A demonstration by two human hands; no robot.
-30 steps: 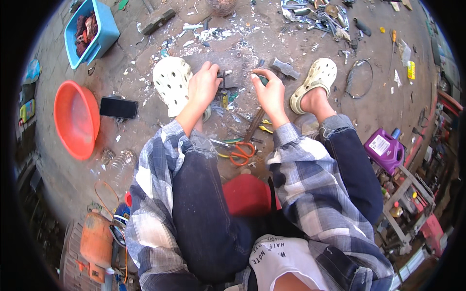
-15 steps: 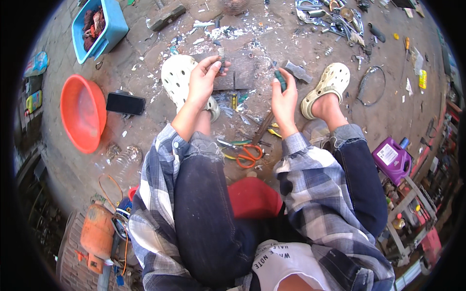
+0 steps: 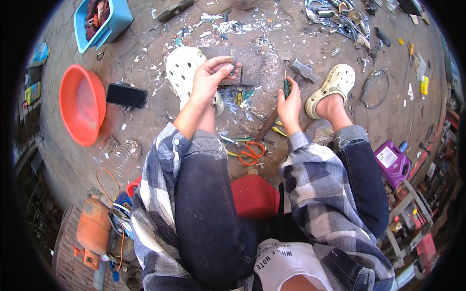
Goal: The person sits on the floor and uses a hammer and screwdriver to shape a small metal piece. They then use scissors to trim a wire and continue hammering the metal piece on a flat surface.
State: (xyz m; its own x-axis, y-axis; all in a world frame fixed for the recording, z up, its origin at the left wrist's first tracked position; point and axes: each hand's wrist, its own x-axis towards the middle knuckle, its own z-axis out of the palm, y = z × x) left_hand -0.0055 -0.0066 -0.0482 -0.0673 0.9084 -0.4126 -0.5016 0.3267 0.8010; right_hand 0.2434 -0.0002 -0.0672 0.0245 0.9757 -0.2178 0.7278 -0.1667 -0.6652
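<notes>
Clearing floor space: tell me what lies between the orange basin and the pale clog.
In the head view, a black phone-like slab lies on the dirt between the orange basin and the pale clog, amid small white scraps.

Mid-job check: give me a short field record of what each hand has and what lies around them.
left hand: pinching a small part, too small to identify, over the dark slab
right hand: gripping a green-handled screwdriver, tip pointing away
near right hand: hammer
on the ground between the legs: orange-handled scissors
left side: orange basin, black phone
</notes>
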